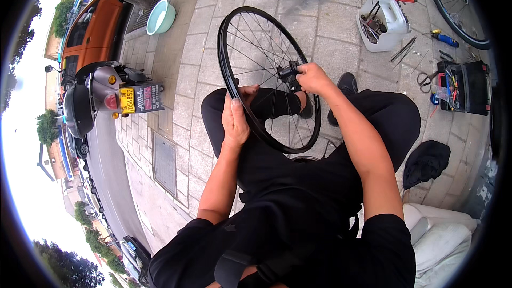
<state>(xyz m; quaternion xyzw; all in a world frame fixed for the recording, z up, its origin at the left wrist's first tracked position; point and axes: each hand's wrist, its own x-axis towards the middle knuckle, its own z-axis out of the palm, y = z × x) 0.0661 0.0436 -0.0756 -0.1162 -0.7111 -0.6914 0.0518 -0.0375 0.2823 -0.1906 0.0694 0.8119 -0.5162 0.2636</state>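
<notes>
A black spoked bicycle wheel (pixel 222 58) stands tilted between my knees, with no tyre visible on its rim. My left hand (pixel 235 121) is closed round the rim at the near left, its thumb along the outer face and some fingertips showing on the spoke side. At the wheel's middle, the fingers of my right hand (pixel 314 79) are closed on the end of the thick black hub (pixel 288 74). Thin spokes run from this hub to the rim. Part of the right hand's grip is hidden behind its own knuckles.
A cut white plastic jug (pixel 394 26) with tools stands ahead right. Beyond my right knee are scissors (pixel 425 81), an opened toolbox (pixel 465 86) and a black cloth (pixel 426 162). Another wheel (pixel 453 20) lies far right. A pale green basin (pixel 161 17) and a parked scooter (pixel 101 93) are left.
</notes>
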